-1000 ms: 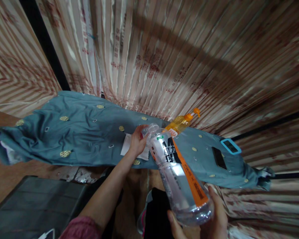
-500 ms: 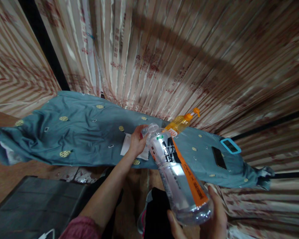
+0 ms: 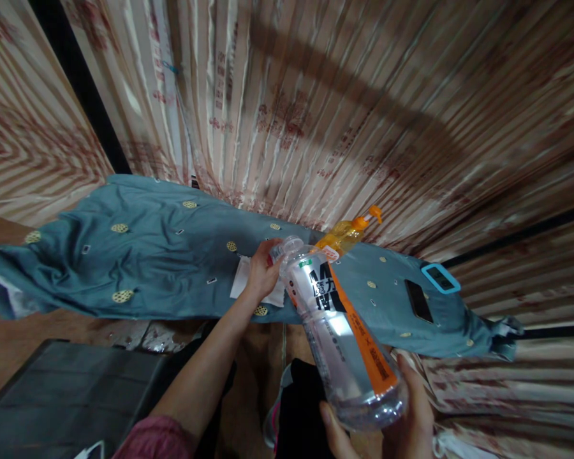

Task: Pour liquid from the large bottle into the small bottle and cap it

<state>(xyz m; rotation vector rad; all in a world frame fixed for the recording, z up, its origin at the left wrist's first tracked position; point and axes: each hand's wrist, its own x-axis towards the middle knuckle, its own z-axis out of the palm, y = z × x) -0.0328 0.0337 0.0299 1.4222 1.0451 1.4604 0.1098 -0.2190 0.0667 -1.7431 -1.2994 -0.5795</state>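
Observation:
A large clear plastic bottle (image 3: 337,331) with a black, white and orange label tilts away from me, its open neck pointing at the table. My right hand (image 3: 411,421) is wrapped round the bottle's base at the bottom of the view. My left hand (image 3: 263,271) is closed beside the bottle's neck, fingers pinched on something small I cannot make out, above a white paper (image 3: 246,287) lying on the teal cloth. Little liquid shows inside the bottle.
The table wears a teal cloth (image 3: 148,255) with gold dots. An orange pump bottle (image 3: 349,233) stands just behind the clear bottle. A black phone (image 3: 417,301) and a blue-framed device (image 3: 440,278) lie at the right. Striped curtains hang behind. A dark box (image 3: 67,389) sits lower left.
Hardly anything differs; the view has shifted slightly and both hands keep their places on and beside the bottle.

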